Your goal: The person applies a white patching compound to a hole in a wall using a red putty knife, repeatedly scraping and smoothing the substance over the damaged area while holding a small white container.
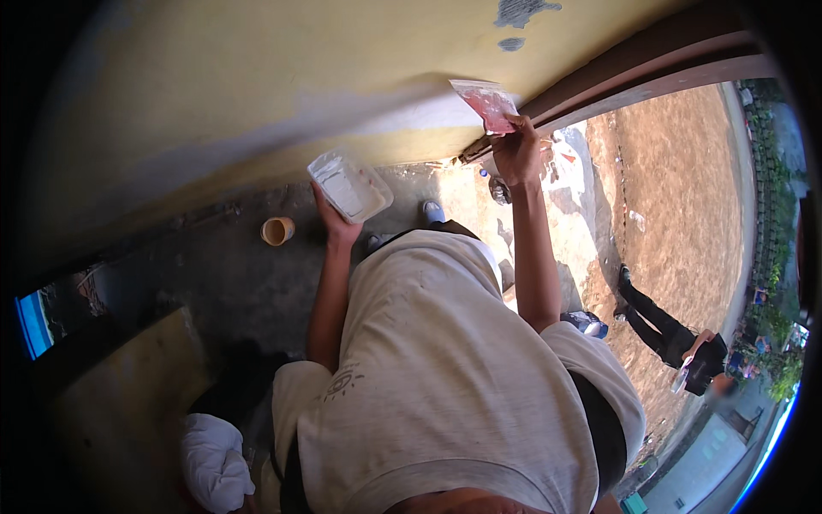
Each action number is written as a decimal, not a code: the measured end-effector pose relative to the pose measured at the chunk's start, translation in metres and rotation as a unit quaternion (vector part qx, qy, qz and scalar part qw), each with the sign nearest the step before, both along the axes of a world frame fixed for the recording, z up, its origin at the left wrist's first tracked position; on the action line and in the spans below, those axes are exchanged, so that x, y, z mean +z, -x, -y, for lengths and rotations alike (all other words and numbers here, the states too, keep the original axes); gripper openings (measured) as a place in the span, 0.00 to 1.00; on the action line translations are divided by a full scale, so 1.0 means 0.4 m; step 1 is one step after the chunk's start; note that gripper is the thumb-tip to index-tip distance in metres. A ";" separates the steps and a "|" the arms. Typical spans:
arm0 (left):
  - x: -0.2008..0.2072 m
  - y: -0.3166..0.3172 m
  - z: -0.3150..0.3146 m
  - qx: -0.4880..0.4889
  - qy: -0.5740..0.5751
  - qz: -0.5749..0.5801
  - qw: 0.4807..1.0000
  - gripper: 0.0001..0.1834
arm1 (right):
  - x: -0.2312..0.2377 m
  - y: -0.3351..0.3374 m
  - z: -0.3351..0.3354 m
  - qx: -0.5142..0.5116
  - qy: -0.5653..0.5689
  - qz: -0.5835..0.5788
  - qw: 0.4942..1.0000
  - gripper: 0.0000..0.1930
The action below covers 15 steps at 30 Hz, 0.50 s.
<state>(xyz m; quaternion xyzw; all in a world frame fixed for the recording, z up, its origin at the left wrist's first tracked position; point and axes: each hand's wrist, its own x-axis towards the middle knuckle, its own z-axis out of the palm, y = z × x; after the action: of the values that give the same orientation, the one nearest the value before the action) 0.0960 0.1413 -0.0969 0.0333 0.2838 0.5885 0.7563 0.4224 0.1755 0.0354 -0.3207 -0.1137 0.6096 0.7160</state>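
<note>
My left hand is closed around the side of a clear plastic container, which is tilted and has some whitish material inside. My right hand is raised, with its fingers pinching a flat reddish putty spreader. The spreader's wide, pale edge is close to the yellow wall; whether it touches the wall I cannot tell. Along the wall's lower part runs a whitish band, and grey patches mark it higher up.
A yellowish tub stands on the grey floor by my left hand. A brown frame borders the wall at the right. Beyond it, a person in dark clothes stands on bare ground. A white cloth-like bundle shows at the lower left.
</note>
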 end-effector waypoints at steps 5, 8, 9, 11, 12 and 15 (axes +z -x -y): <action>0.019 0.010 0.003 -0.007 0.010 0.013 1.000 0.35 | -0.298 -0.010 0.070 0.047 0.142 0.093 0.984 0.09; 0.018 0.014 0.003 -0.008 0.009 0.020 1.000 0.34 | -0.479 0.036 0.050 0.103 0.206 0.103 0.967 0.08; 0.018 0.012 -0.001 -0.011 0.008 0.020 1.000 0.34 | -0.501 0.042 0.033 0.100 0.206 0.102 0.968 0.08; 0.019 0.011 -0.005 -0.027 -0.003 0.017 0.999 0.34 | -0.524 0.054 -0.001 0.086 0.220 0.100 0.967 0.07; 0.020 0.012 -0.005 -0.028 -0.003 0.015 0.999 0.34 | -0.526 0.060 -0.011 0.085 0.220 0.098 0.967 0.07; 0.031 0.008 -0.011 -0.030 0.013 0.014 0.999 0.34 | -0.491 0.070 -0.046 0.039 0.140 0.107 0.984 0.06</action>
<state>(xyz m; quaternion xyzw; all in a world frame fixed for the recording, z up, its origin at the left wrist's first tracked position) 0.0926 0.1458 -0.0843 0.0239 0.2798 0.5622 0.7779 0.3942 0.1939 -0.1611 -0.4764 -0.1158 0.6090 0.6235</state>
